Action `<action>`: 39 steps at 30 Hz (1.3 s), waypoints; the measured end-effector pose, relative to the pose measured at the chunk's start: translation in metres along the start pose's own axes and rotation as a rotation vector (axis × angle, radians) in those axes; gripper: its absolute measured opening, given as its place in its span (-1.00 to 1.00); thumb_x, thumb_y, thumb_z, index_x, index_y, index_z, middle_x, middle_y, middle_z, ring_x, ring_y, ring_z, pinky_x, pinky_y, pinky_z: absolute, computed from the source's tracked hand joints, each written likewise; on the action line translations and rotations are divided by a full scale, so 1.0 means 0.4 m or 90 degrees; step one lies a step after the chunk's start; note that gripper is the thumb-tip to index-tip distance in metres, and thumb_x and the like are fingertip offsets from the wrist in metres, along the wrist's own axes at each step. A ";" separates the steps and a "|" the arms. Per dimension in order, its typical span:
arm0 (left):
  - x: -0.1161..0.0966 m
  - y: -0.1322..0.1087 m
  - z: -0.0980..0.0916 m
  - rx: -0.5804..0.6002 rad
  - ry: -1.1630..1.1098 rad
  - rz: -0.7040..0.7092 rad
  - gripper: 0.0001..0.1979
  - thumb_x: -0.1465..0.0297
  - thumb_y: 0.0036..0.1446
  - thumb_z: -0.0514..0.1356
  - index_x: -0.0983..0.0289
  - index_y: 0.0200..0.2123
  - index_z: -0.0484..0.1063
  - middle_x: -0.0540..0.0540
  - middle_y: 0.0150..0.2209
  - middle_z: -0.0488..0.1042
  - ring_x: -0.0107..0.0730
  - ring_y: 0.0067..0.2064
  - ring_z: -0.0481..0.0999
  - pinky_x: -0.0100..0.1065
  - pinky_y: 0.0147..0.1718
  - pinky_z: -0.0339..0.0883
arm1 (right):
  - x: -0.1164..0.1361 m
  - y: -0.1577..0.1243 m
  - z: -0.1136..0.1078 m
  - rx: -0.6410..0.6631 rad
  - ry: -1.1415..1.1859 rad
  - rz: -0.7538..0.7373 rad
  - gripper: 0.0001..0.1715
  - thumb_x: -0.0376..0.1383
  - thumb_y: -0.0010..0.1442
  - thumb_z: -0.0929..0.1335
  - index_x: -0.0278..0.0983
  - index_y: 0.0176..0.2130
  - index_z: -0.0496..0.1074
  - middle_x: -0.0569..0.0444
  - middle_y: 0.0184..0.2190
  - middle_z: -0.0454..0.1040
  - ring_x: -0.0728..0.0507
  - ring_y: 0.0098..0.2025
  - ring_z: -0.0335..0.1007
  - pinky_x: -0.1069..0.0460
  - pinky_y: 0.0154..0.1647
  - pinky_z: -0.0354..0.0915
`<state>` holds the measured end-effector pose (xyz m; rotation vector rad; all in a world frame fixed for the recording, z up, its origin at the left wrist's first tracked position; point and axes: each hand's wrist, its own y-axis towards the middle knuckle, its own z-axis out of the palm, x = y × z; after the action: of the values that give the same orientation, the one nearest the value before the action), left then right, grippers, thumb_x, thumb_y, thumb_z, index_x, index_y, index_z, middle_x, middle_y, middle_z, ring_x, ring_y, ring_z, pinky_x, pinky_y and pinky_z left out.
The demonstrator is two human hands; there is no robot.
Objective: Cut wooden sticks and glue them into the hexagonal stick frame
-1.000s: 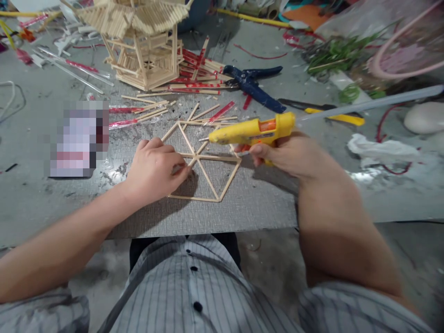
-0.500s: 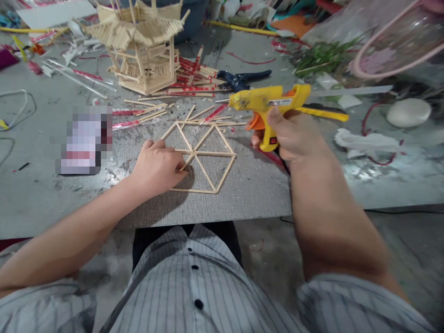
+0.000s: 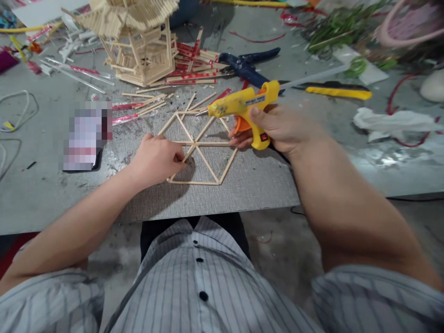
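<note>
A hexagonal frame of thin wooden sticks, with spokes meeting in its middle, lies flat on the grey table. My left hand is closed on a spoke at the frame's left side, hiding part of that side. In my right hand is a yellow hot glue gun with an orange trigger, a clear glue stick jutting from its back. Its metal nozzle points left, over the far edge of the frame. Whether the tip touches a stick I cannot tell.
Behind the frame stands a small wooden-stick pavilion. Red-wrapped sticks, navy pliers and a yellow-handled cutter lie to its right. A blurred-out phone is at left; crumpled white tissue at right.
My right hand has brought the glue gun left and slightly down, so the nozzle is now over the frame's far side. My left hand stays on the frame; the view has shifted a little.
</note>
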<state>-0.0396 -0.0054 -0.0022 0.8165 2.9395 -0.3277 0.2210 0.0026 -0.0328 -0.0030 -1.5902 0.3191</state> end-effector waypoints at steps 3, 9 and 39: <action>0.003 0.000 0.006 -0.021 -0.010 0.008 -0.88 0.36 0.05 0.22 0.20 -0.41 0.58 0.02 -0.47 0.55 -0.21 -0.25 0.51 -0.08 -0.04 0.20 | -0.001 0.003 -0.002 0.003 -0.002 0.006 -0.34 0.26 -0.25 0.52 -0.23 -0.43 0.50 0.03 -0.44 0.57 -0.11 -0.45 0.55 0.06 -0.53 0.45; 0.012 0.002 0.015 -0.063 -0.024 0.052 -0.89 0.39 0.02 0.22 0.20 -0.50 0.54 -0.04 -0.57 0.51 -0.33 -0.39 0.48 -0.15 -0.11 0.21 | -0.001 0.007 -0.001 -0.004 -0.021 0.004 -0.31 0.28 -0.31 0.52 -0.25 -0.48 0.52 -0.02 -0.45 0.57 -0.12 -0.48 0.52 0.05 -0.56 0.43; 0.126 -0.117 -0.004 -0.026 -0.194 0.260 -0.72 0.34 0.28 0.04 0.19 -0.15 0.55 0.14 -0.09 0.51 -0.33 -0.03 0.50 -0.32 -0.03 0.37 | -0.007 0.012 0.002 -0.023 -0.016 -0.008 -0.29 0.29 -0.38 0.53 -0.25 -0.51 0.53 -0.04 -0.49 0.56 -0.10 -0.54 0.50 0.06 -0.61 0.41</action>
<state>-0.1068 -0.0190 0.0018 1.2090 2.4200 -0.3252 0.2195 0.0064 -0.0367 -0.0160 -1.6201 0.2817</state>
